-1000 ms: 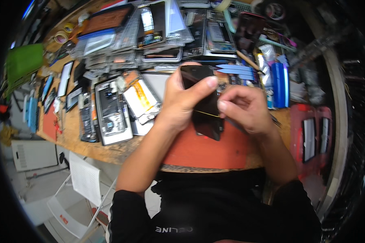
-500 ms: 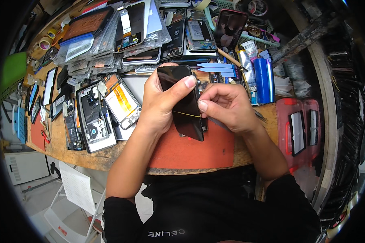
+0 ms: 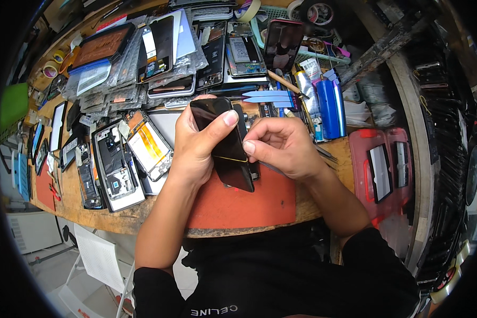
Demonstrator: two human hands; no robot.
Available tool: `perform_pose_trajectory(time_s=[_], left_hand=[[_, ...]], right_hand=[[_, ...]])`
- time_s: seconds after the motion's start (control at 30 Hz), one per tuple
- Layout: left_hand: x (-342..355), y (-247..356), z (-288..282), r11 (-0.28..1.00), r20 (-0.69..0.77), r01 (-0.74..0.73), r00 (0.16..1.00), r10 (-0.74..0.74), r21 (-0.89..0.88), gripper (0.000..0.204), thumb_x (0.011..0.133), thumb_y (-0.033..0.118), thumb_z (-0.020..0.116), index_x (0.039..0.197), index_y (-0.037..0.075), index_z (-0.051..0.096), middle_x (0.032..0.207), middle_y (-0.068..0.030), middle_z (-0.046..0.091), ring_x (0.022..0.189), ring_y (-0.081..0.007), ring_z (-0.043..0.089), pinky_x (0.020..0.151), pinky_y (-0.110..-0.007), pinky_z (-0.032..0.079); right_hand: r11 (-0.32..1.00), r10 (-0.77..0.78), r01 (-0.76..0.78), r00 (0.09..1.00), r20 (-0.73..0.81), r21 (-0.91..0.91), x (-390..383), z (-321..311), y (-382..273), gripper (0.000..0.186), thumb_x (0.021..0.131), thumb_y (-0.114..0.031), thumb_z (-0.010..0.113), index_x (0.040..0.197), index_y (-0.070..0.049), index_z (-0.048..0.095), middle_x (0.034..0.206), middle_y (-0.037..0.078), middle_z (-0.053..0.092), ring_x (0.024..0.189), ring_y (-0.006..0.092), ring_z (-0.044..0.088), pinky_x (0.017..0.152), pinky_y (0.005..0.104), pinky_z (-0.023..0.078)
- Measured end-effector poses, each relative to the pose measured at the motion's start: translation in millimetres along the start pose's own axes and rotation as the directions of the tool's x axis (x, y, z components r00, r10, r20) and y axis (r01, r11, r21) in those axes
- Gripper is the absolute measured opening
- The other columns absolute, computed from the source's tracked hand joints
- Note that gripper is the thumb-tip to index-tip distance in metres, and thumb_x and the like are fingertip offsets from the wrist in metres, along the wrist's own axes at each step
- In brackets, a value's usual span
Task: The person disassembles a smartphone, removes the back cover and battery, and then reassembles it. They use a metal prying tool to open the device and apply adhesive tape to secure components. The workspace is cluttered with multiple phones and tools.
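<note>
Over one red mat, left hand grips one phone, right hand pinched beside it.

A glossy black phone is slanting in the left hand, its ends pointing toward eleven and five o'clock. A thin yellow band is crossing its lower half, running roughly from nine toward three o'clock.

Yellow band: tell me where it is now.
In the head view, near the centre, the yellow band crosses the lower part of the dark phone, between the left hand and right hand.
</note>
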State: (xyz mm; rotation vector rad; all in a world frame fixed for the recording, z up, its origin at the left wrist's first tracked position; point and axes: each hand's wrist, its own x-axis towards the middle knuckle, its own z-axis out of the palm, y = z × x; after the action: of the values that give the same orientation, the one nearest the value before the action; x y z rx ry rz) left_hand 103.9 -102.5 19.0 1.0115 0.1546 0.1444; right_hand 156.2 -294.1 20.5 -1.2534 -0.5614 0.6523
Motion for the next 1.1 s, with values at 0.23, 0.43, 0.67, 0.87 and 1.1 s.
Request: perform_pose_trajectory(time_s=[0.23,0.43,0.67,0.87,1.1], left_hand=[[-0.4,0.0,-0.3,1.000,-0.002,0.006,1.000,-0.006,-0.013,0.041,0.088,0.015,0.087,0.115,0.002,0.060,0.100,-0.0049,0.068,0.086,-0.0116,0.067,0.079,-0.029,0.059],[-0.5,0.0,-0.7,1.000,0.005,0.010,1.000,-0.010,-0.016,0.040,0.087,0.015,0.087,0.115,0.003,0.060,0.100,-0.0049,0.068,0.086,-0.0116,0.067,0.079,-0.029,0.059],[-0.4,-0.2,-1.1,1.000,-0.004,0.011,1.000,-0.011,0.004,0.042,0.087,0.016,0.088,0.115,0.002,0.060,0.100,-0.0051,0.068,0.086,-0.0117,0.067,0.080,-0.029,0.059],[-0.2,-0.2,-1.0,1.000,-0.002,0.009,1.000,-0.009,0.004,0.043,0.087,0.016,0.087,0.116,0.002,0.060,0.100,-0.0052,0.068,0.086,-0.0116,0.067,0.079,-0.029,0.059],[-1.3,0.9,0.5,1.000,0.001,-0.005,1.000,0.005,0.005,0.042,0.087,0.017,0.088,0.115,0.002,0.060,0.100,-0.0052,0.068,0.086,-0.0116,0.067,0.079,-0.028,0.059]], right_hand=[[1.000,-0.012,0.012,1.000,0.008,-0.006,0.5,0.2,0.8,0.005,0.099,-0.004,0.072,0.098,0.001,0.071,0.088,0.001,0.071,0.079,0.0055,0.066,0.071,0.0222,0.054],[0.999,-0.003,0.004,1.000,0.029,-0.035,0.0,-1.2,-0.7,0.005,0.100,-0.002,0.069,0.100,0.002,0.069,0.091,0.004,0.070,0.081,0.0083,0.067,0.073,0.0242,0.055],[1.000,-0.013,0.013,1.000,0.007,-0.024,0.2,0.0,0.6,0.005,0.099,-0.004,0.071,0.099,0.001,0.071,0.088,0.002,0.071,0.079,0.0058,0.067,0.072,0.0223,0.055],[1.000,-0.016,0.017,1.000,0.016,-0.019,-0.3,-0.5,-1.0,0.005,0.099,-0.004,0.071,0.100,0.001,0.071,0.088,0.002,0.071,0.079,0.0059,0.067,0.072,0.0224,0.055],[0.999,0.010,-0.008,0.999,0.038,-0.039,-0.7,-1.5,-2.2,0.005,0.100,-0.002,0.069,0.101,0.003,0.068,0.093,0.006,0.069,0.083,0.0101,0.066,0.075,0.0256,0.055]])
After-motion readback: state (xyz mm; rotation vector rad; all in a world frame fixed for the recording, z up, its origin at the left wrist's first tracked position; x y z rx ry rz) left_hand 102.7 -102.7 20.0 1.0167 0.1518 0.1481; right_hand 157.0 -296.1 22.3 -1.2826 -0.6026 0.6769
